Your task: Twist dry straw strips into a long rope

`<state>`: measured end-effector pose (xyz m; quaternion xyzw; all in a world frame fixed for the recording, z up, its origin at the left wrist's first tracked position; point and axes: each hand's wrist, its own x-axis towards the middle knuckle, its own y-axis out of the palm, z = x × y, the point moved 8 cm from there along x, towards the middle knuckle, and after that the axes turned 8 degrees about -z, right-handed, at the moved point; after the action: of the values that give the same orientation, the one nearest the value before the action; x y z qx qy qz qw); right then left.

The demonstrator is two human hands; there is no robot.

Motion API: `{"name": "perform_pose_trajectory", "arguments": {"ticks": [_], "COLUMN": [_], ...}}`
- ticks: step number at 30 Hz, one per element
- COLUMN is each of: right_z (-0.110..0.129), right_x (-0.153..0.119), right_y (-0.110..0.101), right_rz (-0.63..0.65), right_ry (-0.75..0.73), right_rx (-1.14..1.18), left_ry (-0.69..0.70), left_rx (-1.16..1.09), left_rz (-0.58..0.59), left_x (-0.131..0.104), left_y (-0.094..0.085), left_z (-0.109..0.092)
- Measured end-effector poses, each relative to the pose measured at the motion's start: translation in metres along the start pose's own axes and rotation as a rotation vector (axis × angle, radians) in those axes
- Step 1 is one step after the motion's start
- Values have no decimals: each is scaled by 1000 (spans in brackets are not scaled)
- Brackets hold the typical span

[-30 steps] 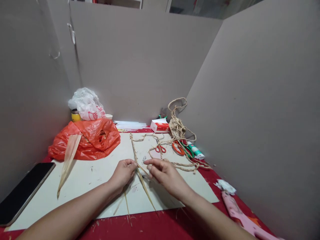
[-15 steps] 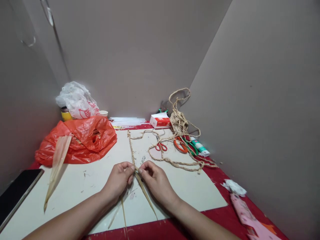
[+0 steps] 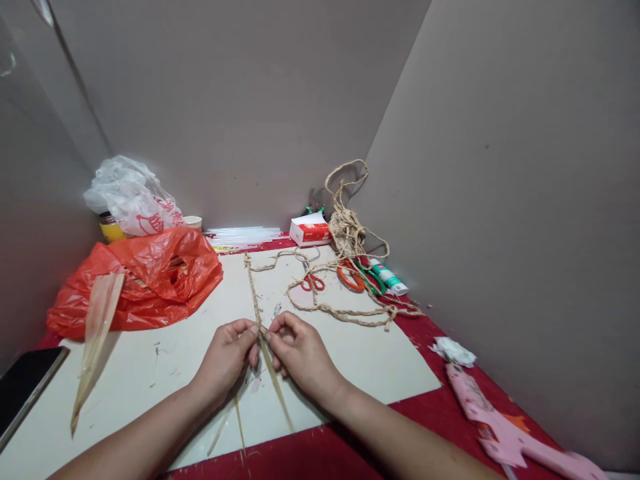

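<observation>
A braided straw cord (image 3: pixel 253 291) runs down the white board from its knotted top end to my fingers. My left hand (image 3: pixel 233 347) is closed, thumb and forefinger pinching the lower end of the braid. Right beside it, my right hand (image 3: pixel 295 347) is closed in a pinch on the fibre strands at the same spot. A flat, tan loose strand (image 3: pixel 275 383) hangs below between the two hands, slanting toward the board's front edge. Thinner strands (image 3: pixel 239 420) trail out under my left hand. The exact crossing of the strands is hidden by my fingertips.
A red plastic bag (image 3: pixel 145 287) with a dry husk strip (image 3: pixel 95 340) stands left, near a phone (image 3: pixel 30 387). Coiled cord (image 3: pixel 345 230), red-handled scissors (image 3: pixel 313 283), orange-handled scissors (image 3: pixel 351 277) and a tissue box (image 3: pixel 311 231) lie behind; a pink glue gun (image 3: pixel 500 427) lies right.
The view has swung slightly right, so everything sits farther left. My hands still pinch the braid's lower end; the flat strand below them now hangs a little straighter.
</observation>
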<state>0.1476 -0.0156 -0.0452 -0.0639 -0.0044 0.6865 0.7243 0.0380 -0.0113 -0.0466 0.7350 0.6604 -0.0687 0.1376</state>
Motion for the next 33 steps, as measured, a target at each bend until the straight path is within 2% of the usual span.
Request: {"name": "perform_pose_trajectory", "arguments": {"ticks": [5,7,13,16,19,25,33], "right_z": [14,17,-3,-12,-16,-15,-15], "right_x": [1,0,1,-3,-8,-16,-15], "right_y": [-8,-9,0,8,13,15,19], "right_rz": [-75,-68,120,266,333,201,53], "right_ry": [-142,-135,202,365,458,498,385], "right_rx": [-113,-99,156,222,268,314,266], "left_ry": [18,25,44,56,106,155,27], "left_rx": [68,85,108,112,117,79,-95], "left_rz": [-11,-37,-69,-63,-58,-11,99], "left_x": [1,1,1,3,4,3,-4], "left_y": [-2,-4,-6,-7,-8,-3,8], "left_z": [-1,-2,-4,-4,-5,-9,0]}}
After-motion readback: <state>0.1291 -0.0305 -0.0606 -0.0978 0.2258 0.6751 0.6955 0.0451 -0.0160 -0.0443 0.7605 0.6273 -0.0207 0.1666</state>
